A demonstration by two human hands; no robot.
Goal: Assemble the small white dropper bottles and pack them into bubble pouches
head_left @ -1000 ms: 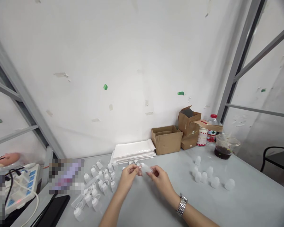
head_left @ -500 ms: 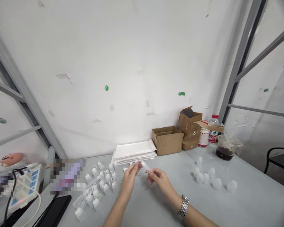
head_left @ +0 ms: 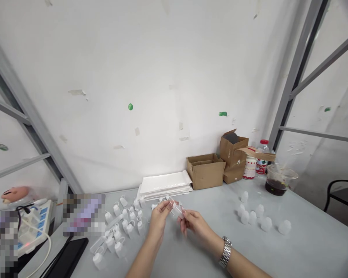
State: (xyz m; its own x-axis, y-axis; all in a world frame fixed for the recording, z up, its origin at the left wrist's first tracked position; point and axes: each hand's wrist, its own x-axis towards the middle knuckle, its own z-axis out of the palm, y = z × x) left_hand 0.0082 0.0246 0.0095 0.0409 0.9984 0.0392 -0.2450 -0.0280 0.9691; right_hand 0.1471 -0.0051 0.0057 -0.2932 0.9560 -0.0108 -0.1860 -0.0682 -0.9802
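My left hand [head_left: 159,218] and my right hand [head_left: 193,223] meet over the grey table [head_left: 278,251], both pinching a small clear plastic tube [head_left: 176,209] between their fingertips. The left fingers grip its upper end, the right fingers its lower part. A metal watch [head_left: 225,252] sits on my right wrist. Left of my hands lie several small white capped bottles [head_left: 120,227] in a loose heap. A second group of several translucent bottles [head_left: 256,216] stands to the right.
A stack of white sheets [head_left: 164,184] and open cardboard boxes [head_left: 205,170] line the wall. A cup of dark liquid [head_left: 278,179] and a water bottle [head_left: 261,154] stand at the back right. A power strip [head_left: 31,227] and a black phone [head_left: 66,258] lie at the left.
My hands have stayed together on the tube; its free end has dipped slightly and the right hand has shifted a little lower and leftward.
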